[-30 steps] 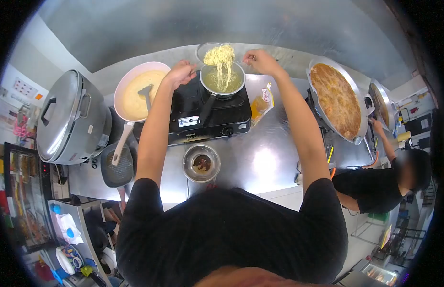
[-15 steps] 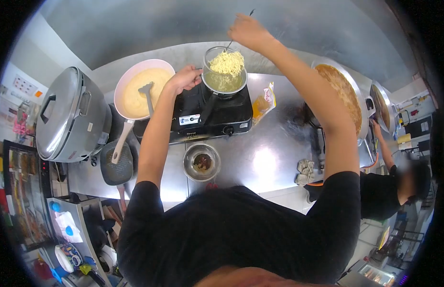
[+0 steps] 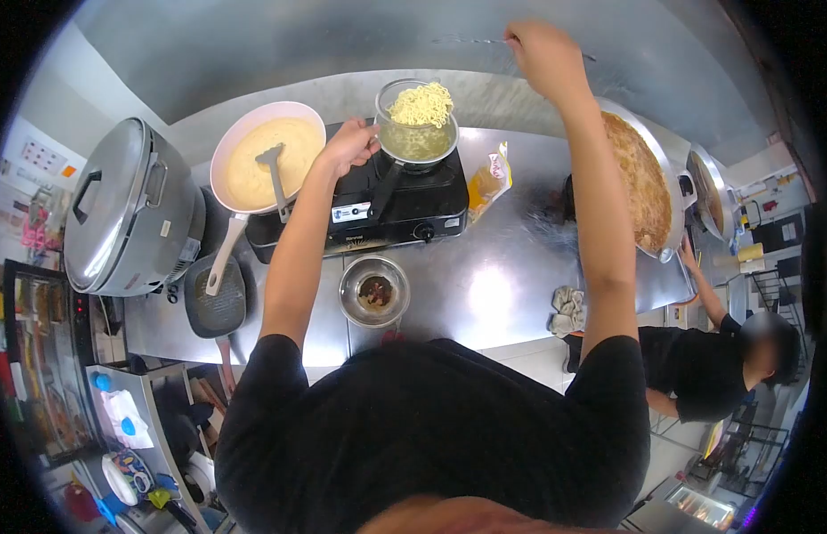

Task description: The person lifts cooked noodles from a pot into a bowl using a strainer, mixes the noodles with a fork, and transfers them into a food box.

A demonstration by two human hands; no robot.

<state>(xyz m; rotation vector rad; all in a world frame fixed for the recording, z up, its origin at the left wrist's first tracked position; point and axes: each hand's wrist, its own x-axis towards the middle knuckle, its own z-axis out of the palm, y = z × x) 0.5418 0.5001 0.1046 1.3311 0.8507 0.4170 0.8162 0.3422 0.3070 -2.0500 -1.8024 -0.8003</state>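
My left hand [image 3: 351,147] is closed on the handle of a wire strainer [image 3: 387,93]. Yellow noodles [image 3: 422,105] lie heaped in the strainer, above a saucepan [image 3: 419,161] of cloudy liquid. The saucepan sits on a black portable gas stove [image 3: 405,205]. Up and to the right, my right hand [image 3: 549,60] grips a thin metal fork [image 3: 480,41], its tines pointing left, apart from the noodles. Nearer my body stands a steel bowl [image 3: 349,298] with dark sauce [image 3: 375,291] in it.
A pink pan [image 3: 219,169] of creamy sauce with a grey spatula [image 3: 275,173] is left of the stove. Further left are a large lidded cooker [image 3: 120,214] and a grill pan [image 3: 215,307]. A yellow packet [image 3: 490,184], cloth [image 3: 567,310], big brown-filled pan [image 3: 640,178] and co-worker [image 3: 698,365] are rightward.
My right hand has moved right with the fork, away from the noodles, and the fork has swung to nearly level. My left hand still holds the strainer over the saucepan.
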